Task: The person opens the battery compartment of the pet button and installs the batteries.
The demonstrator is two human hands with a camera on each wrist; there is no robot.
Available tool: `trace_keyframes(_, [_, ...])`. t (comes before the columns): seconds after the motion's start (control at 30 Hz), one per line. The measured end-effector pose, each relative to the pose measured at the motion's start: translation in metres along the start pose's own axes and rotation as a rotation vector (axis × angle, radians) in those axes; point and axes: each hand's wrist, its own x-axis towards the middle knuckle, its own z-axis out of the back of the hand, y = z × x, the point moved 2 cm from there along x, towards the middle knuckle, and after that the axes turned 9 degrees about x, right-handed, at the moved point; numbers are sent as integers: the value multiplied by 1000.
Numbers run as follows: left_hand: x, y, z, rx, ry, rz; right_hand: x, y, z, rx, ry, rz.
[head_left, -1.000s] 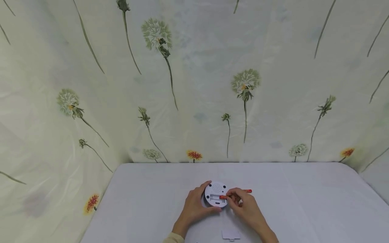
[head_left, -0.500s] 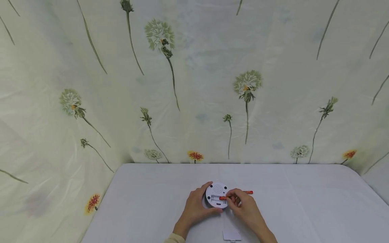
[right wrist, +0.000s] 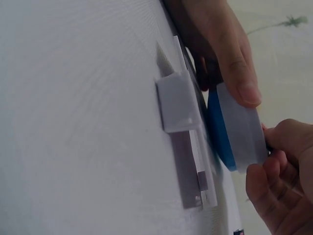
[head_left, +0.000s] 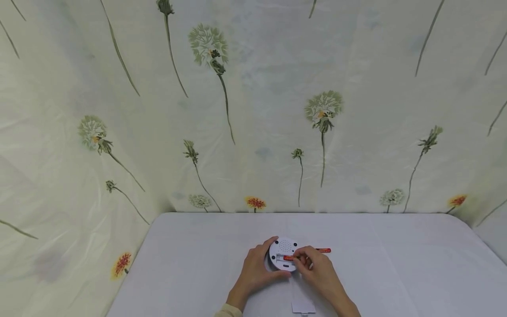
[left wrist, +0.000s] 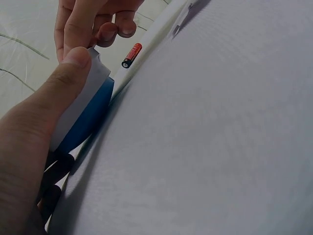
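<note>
A pale backdrop [head_left: 257,110] printed with dandelions hangs behind a white surface [head_left: 186,259]. At the middle of the visible surface is a round device [head_left: 285,246], its white face up: speaker holes at 12 o'clock, dark feet at 9, 11 and 1, a small dark slot at 6, and an oblong compartment across the centre. The wrist views show a bright blue side beneath the white. The left hand [head_left: 257,266] curls its fingers round the rim at 11 o'clock, thumb near 6. The fingers of the right hand [head_left: 317,266] pinch a red battery [head_left: 288,258] at the compartment; whether it is seated I cannot tell. A second battery [head_left: 325,250], red and black, lies towards 3 o'clock, a white plate [head_left: 303,307] towards 5.
</note>
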Motion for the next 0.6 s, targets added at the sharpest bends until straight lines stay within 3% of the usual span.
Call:
trace_keyframes(0.2, [0, 0, 0, 1, -6, -2, 1, -2, -3, -8, -13, 29])
trace_keyframes(0.6, [1, 0, 1, 7, 9, 0, 3, -1, -9, -12, -14, 8])
